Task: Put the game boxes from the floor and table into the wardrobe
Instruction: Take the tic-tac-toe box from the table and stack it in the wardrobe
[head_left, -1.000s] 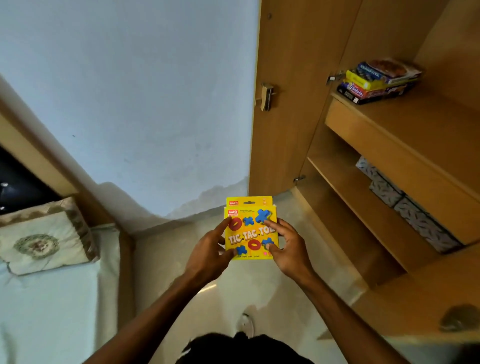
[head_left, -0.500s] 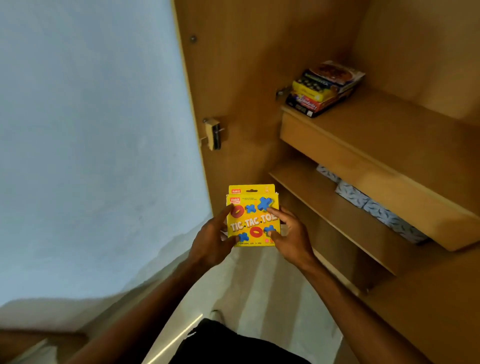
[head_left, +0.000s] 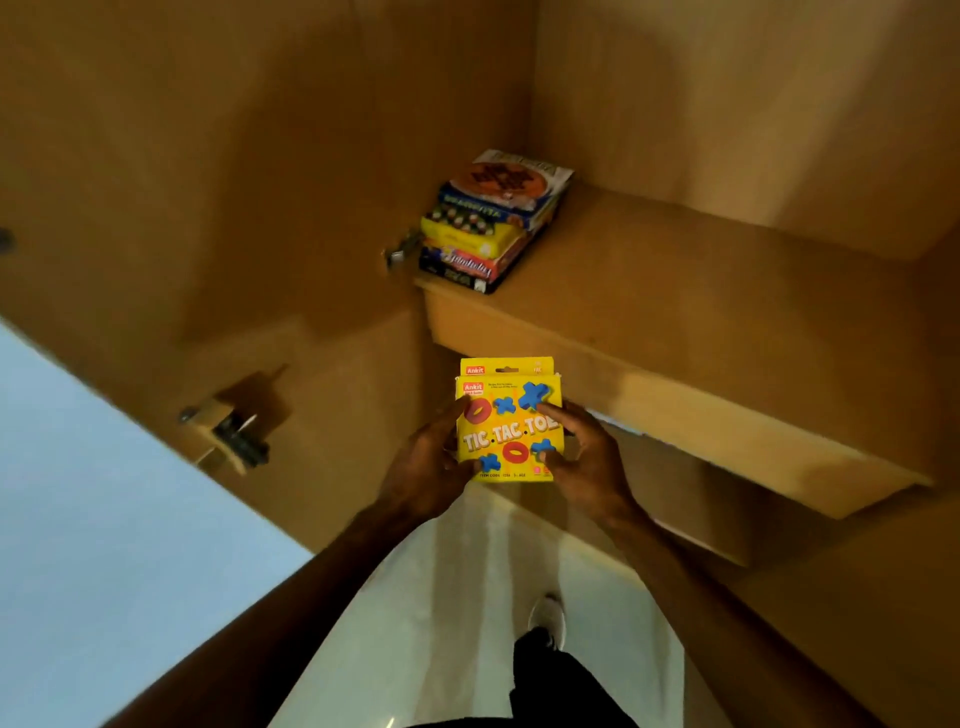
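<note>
A yellow Tic Tac Toe game box (head_left: 509, 421), with a second yellow box showing behind its top edge, is held in front of the open wardrobe. My left hand (head_left: 426, 467) grips its left side, thumb on the front. My right hand (head_left: 584, 457) grips the right side, with fingers across the front. Both boxes sit below the front edge of the wardrobe shelf (head_left: 675, 312). A stack of game boxes (head_left: 493, 223) lies at the shelf's left end, against the wardrobe's side.
The open wardrobe door (head_left: 182, 208) with a lock fitting (head_left: 234, 431) stands at the left. A lower shelf (head_left: 727, 519) runs under the upper one. The pale floor (head_left: 467, 597) and my shoe (head_left: 545, 618) show below. A light wall (head_left: 78, 519) is at lower left.
The view has swung right and closer to the wardrobe. The boxes in my hands now sit just under the upper shelf's front edge; the grip is unchanged.
</note>
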